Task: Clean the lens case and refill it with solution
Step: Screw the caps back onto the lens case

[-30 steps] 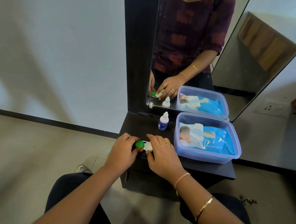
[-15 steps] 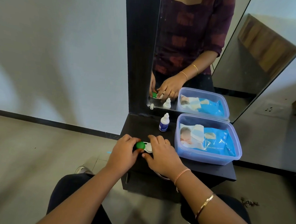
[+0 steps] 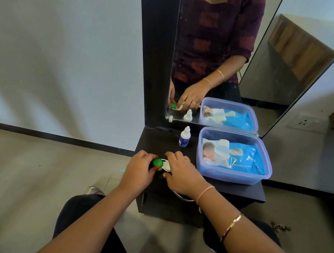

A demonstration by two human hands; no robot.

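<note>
Lens case lies flat near the front edge of the black surface, long side left to right. Left hand, palm down, has its grip pinching the green cap. Right hand has its grip holding the white end.

Left hand grips green cap; right hand holds lens case.

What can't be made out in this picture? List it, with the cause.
Head view:
lens case: right half under the right hand; capped or not, unknown.
green cap: rim covered by fingers of the left hand; tight or loose, unknown.
solution bottle: label print too small to read.
</note>
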